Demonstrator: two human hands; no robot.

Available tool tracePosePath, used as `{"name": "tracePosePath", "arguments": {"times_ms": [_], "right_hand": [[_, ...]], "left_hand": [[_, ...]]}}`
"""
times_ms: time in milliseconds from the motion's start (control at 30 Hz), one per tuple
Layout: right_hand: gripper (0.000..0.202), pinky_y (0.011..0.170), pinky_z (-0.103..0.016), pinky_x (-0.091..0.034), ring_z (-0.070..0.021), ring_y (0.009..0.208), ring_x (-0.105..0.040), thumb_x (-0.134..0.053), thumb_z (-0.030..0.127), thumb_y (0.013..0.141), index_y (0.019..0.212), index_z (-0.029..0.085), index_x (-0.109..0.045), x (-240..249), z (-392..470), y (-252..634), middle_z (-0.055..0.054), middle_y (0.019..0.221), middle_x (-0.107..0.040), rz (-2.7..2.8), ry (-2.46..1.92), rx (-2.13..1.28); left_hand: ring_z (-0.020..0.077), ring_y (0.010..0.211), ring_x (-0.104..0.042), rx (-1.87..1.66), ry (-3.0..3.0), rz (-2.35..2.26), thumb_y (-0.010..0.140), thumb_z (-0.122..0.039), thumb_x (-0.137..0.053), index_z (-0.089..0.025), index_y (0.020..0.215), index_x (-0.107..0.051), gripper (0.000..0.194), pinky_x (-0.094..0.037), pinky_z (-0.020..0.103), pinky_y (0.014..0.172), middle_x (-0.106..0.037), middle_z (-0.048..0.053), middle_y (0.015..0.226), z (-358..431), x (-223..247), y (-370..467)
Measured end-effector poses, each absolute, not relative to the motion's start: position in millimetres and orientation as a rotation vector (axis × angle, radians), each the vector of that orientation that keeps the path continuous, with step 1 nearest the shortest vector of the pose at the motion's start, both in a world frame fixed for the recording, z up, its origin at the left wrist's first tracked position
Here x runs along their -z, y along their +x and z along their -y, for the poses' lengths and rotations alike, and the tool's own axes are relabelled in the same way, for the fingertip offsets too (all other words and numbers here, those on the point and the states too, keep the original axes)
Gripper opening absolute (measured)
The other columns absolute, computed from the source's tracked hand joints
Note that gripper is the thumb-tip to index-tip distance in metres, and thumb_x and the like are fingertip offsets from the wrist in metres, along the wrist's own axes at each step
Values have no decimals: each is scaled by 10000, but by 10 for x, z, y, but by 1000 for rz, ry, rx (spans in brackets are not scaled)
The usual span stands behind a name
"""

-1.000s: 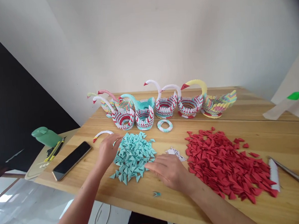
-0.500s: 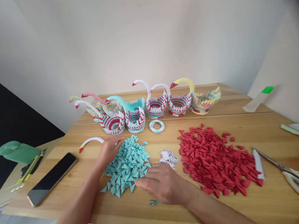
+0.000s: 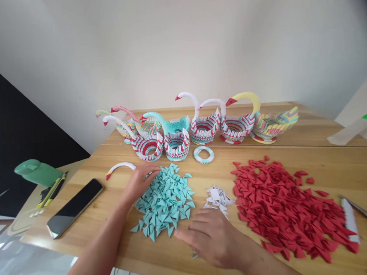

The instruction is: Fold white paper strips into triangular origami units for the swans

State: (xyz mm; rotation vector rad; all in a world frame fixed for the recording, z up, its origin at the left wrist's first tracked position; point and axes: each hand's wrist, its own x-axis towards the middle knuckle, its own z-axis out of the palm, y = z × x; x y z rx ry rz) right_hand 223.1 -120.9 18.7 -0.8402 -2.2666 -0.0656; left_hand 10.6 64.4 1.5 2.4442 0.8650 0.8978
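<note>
A loose pile of teal folded-paper triangles (image 3: 167, 200) lies between my two hands. My left hand (image 3: 142, 180) rests along the pile's upper left edge, fingers stretched out and nothing visible in them. At the lower right edge is my right hand (image 3: 210, 237), back upward, its fingers pointing left and loosely bent; no piece shows in it. A small teal piece (image 3: 195, 255) on the table is partly hidden beneath that hand. Just beyond my right hand sits a small heap of white paper triangles (image 3: 217, 197).
A big pile of red paper triangles (image 3: 287, 206) spreads on the right. Several paper swans (image 3: 237, 128) line the back, with a teal-and-white paper ring (image 3: 203, 154) before them. At left lie a white curved neck piece (image 3: 119, 165), a phone (image 3: 76, 207) and a green case (image 3: 38, 173).
The view has turned left, so things sit farther right. My right hand has shifted slightly nearer me, partly covering the small teal piece. My left hand stays at the pile's edge.
</note>
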Motion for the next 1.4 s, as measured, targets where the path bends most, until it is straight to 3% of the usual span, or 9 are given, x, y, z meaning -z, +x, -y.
{"name": "tracePosePath", "arguments": {"times_ms": [167,433,800,967,1133,1400], "right_hand": [[211,534,-301,-336,-143,571,-528,-447,138,973,1075,144,-631,-111,1195,2258,0,633,-613,2284,-833,-6],[200,499,-300,-297,-135,514,-500,-460,141,968,1035,174,-646,-198,1220,2243,24,565,-570,2285,-798,-5],[237,514,-296,-349,-147,536,-524,-454,103,936,1063,160,-646,-176,1178,2245,7,600,-597,2294,-789,-31],[244,649,-321,-460,-174,669,-613,-460,105,945,1106,171,-631,-136,1103,2311,-37,720,-681,2216,-887,6],[191,771,-379,-456,-215,825,-632,-496,134,963,1070,181,-646,-152,938,2309,-72,910,-728,2266,-1151,94],[54,803,-415,-440,-247,814,-620,-675,216,882,925,191,-652,-191,735,2085,-57,847,-696,2462,-1415,50]], "left_hand": [[246,920,-705,-927,2428,-907,906,-285,-583,-194,904,-747,187,-534,378,861,-771,87,951,-658,22,87],[219,846,-697,-988,2383,-989,911,-286,-581,-197,899,-748,189,-523,327,798,-769,63,901,-690,47,50],[217,829,-698,-961,2372,-1027,910,-278,-578,-188,891,-750,195,-512,316,772,-770,60,878,-681,44,60],[214,810,-696,-992,2380,-1011,915,-267,-572,-181,883,-748,198,-514,314,761,-767,64,868,-680,53,66],[210,821,-692,-1042,2407,-984,921,-262,-566,-174,905,-745,200,-503,303,762,-764,68,876,-676,25,59],[214,798,-690,-1092,2461,-916,921,-226,-576,-174,920,-748,180,-495,306,736,-762,78,860,-638,-35,52]]}}
